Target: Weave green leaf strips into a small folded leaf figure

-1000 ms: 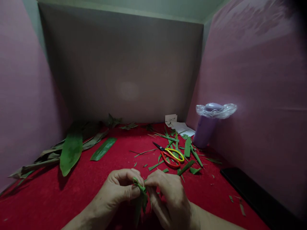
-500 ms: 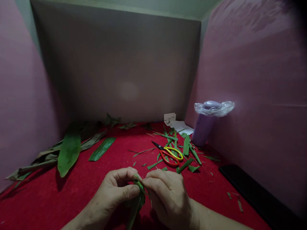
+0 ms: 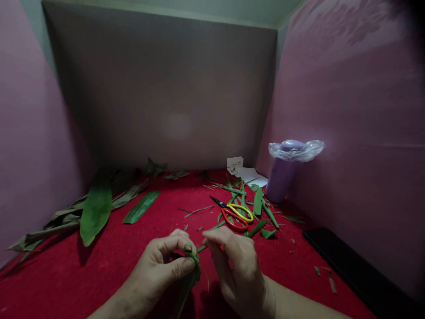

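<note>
My left hand [image 3: 166,266] pinches a folded, twisted green leaf [image 3: 191,256] between thumb and fingers. The leaf's curled tip sticks up above the thumb, and its longer part hangs down toward the near edge. Just to the right, my right hand [image 3: 237,266] is closed, with its thumb and forefinger together. A narrow green leaf strip [image 3: 202,248] runs from the folded leaf to those fingertips. Beyond the right hand lie scissors [image 3: 236,214] with one red and one yellow handle, blades pointing to the back left.
Cut leaf pieces [image 3: 258,201] are scattered around the scissors. At left are a broad leaf [image 3: 97,212], a cut leaf [image 3: 141,207] and dried leaves [image 3: 49,232]. A purple container [image 3: 282,179] with plastic wrap, white papers [image 3: 252,176] and a black flat object [image 3: 345,261] stand or lie right.
My right hand has drawn slightly right and away from the folded leaf, opening a gap between the hands where a narrow strip shows. My left hand stays nearly in place.
</note>
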`<state>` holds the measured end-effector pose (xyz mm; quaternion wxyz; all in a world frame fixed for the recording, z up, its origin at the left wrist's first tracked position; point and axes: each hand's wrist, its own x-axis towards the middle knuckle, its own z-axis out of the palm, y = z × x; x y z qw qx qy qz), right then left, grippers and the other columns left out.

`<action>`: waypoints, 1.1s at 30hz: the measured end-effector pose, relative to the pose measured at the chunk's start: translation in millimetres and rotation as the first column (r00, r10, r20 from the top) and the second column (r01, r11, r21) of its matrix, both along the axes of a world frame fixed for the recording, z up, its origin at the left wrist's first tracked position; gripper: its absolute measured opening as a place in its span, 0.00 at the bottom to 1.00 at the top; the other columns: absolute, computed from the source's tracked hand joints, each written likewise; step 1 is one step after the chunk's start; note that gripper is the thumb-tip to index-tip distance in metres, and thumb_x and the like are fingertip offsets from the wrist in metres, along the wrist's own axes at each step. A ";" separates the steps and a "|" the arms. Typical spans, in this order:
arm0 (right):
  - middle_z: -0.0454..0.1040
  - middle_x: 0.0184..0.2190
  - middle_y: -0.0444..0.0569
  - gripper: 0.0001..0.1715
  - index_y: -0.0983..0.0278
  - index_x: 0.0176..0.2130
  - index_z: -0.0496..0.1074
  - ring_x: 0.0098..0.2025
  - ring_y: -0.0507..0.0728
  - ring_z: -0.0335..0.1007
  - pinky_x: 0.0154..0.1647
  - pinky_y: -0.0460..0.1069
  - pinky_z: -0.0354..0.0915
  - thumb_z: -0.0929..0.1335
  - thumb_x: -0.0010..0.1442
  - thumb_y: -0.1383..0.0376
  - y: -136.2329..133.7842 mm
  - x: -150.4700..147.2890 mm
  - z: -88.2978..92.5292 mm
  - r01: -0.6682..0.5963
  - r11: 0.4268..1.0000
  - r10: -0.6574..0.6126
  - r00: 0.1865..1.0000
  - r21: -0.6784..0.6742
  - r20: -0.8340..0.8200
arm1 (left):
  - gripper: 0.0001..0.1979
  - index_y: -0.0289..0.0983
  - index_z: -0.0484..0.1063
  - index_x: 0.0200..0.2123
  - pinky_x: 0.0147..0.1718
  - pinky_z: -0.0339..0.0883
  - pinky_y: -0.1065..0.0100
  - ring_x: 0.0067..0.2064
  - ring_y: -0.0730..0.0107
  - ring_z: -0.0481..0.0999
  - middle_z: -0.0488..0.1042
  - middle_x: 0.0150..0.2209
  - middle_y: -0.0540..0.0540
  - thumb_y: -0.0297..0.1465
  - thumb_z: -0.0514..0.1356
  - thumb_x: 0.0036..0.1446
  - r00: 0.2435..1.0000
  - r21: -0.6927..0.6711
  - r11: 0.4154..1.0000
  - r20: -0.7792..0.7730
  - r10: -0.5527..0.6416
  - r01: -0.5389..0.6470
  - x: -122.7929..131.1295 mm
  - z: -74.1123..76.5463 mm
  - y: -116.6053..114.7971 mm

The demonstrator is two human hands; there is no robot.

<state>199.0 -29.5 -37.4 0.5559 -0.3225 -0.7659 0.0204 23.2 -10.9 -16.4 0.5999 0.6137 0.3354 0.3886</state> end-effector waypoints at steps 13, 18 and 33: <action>0.68 0.29 0.47 0.11 0.65 0.40 0.66 0.31 0.53 0.63 0.30 0.47 0.57 0.63 0.56 0.75 -1.7 -1.2 -1.4 -0.157 0.978 0.156 0.988 -0.140 -0.016 | 0.05 0.38 0.73 0.22 0.34 0.60 0.69 0.33 0.69 0.65 0.67 0.25 0.51 0.31 0.63 0.49 0.993 0.171 0.982 -0.063 0.095 -0.083 0.5 -0.6 1.6; 0.68 0.27 0.46 0.09 0.65 0.38 0.67 0.30 0.52 0.63 0.30 0.48 0.57 0.60 0.60 0.72 -2.5 -0.6 -1.4 -0.165 0.970 0.154 0.985 -0.178 -0.072 | 0.06 0.37 0.74 0.23 0.32 0.60 0.68 0.31 0.68 0.65 0.67 0.26 0.50 0.32 0.63 0.49 0.989 0.170 0.979 -0.076 0.125 -0.111 1.3 -2.5 2.5; 0.65 0.23 0.44 0.05 0.65 0.31 0.65 0.24 0.51 0.61 0.27 0.46 0.55 0.62 0.58 0.71 -0.5 -2.8 -6.5 -0.094 0.977 0.097 0.995 -0.192 0.006 | 0.07 0.36 0.75 0.23 0.27 0.58 0.70 0.27 0.71 0.64 0.67 0.25 0.50 0.33 0.63 0.47 0.982 0.083 0.981 -0.046 0.182 -0.178 4.6 -5.3 -1.1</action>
